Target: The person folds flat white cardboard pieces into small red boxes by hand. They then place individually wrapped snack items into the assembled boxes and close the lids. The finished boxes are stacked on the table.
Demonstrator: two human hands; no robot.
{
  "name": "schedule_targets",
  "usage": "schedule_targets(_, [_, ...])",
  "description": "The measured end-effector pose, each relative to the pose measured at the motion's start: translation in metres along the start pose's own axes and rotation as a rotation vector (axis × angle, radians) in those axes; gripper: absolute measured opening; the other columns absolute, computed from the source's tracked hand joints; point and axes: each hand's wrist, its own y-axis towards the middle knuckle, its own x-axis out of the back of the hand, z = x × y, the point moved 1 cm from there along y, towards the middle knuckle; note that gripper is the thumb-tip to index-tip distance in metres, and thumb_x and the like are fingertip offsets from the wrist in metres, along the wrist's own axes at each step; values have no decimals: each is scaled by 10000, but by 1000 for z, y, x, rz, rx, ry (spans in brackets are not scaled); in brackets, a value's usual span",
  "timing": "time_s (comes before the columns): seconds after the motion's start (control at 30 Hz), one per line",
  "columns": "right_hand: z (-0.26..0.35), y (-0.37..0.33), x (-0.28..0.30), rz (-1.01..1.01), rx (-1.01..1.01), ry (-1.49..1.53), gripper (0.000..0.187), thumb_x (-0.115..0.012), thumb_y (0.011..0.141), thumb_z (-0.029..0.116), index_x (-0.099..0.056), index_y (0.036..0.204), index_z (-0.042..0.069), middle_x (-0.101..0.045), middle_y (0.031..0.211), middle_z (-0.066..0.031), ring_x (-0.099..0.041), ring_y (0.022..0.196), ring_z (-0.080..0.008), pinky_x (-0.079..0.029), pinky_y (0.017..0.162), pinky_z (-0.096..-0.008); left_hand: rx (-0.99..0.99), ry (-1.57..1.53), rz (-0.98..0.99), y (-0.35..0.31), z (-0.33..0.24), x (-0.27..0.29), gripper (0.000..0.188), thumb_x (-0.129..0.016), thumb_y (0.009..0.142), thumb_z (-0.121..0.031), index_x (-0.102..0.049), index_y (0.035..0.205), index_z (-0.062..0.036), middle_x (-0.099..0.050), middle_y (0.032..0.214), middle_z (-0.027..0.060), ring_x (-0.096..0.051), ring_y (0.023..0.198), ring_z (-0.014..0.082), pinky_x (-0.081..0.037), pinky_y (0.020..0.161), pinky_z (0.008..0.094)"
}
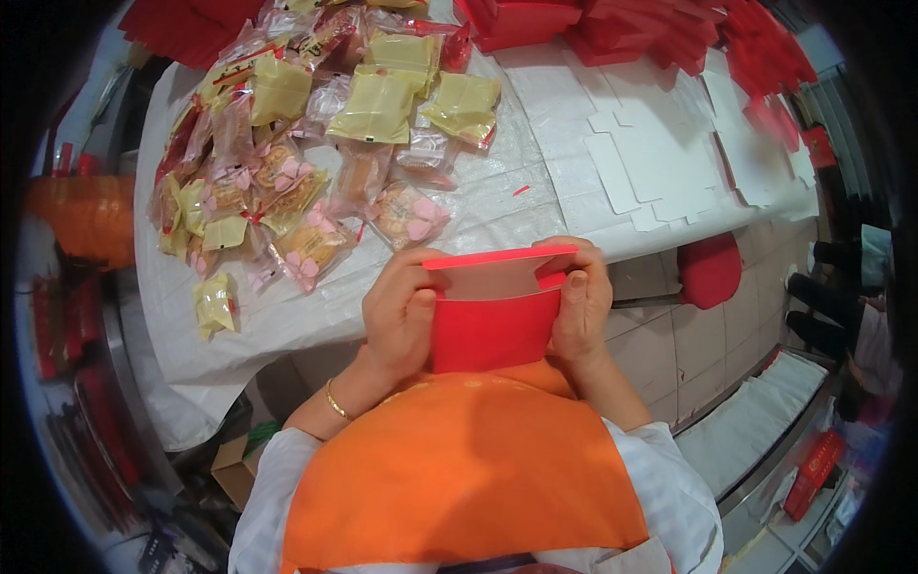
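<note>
Close against my orange apron, both hands hold a red cardboard box (493, 330) by its two sides. Its top gapes toward me, showing a pale inside, and a red flap runs along the far edge. My left hand (400, 311), with a gold bracelet at the wrist, grips the left end, thumb in front. On the right end my right hand (581, 301) has its thumb against the front and its fingers behind. Just beyond the left hand lies a clear-wrapped pastry (409, 215) with a pink flower mark, at the edge of a heap of wrapped pastries (287, 182).
A white-covered table (516, 206) spreads ahead of me. Pale yellow packets (373, 107) lie in the heap. Flat white card pieces (650, 163) and stacked red boxes (631, 29) are at the far right. A red stool (709, 270) stands by the table; a person is at the right edge.
</note>
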Motion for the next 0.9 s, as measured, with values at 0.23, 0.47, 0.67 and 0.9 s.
schedule_targets(0.23, [-5,6,4,135,18,-15,463,-386,1046,382,-596,1103,-27,-629,1035,-165,-617,943,-249,-481,850,-337,193,-314,-152,-8,-6,-10,262,-489,1023,-209,-578,1099,26,-620,1209,186,-624,1040,244,-496,903,341])
schedule_targets(0.47, [1,6,12,148,160,-3,424,-446,1018,326,-655,1011,-43,-673,988,-169,-646,923,-284,-499,834,-355,-5,-74,46,2,-9,10,292,-511,995,-164,-617,1195,21,-666,1166,178,-655,1051,284,-496,923,339])
schedule_targets(0.67, [10,3,18,182,38,3,232,-494,916,77,-660,1025,-44,-686,1012,-173,-654,943,-280,-503,855,-347,150,17,249,16,-21,28,319,-482,1010,-210,-646,1135,33,-692,1121,168,-670,1026,252,-502,890,325])
schedule_targets(0.9, [10,5,22,263,-17,82,260,-470,914,45,-667,1063,-37,-680,1095,-176,-641,1031,-272,-478,927,-353,162,9,314,29,-33,31,243,-544,912,-30,-681,1108,10,-702,1082,156,-683,972,266,-516,851,332])
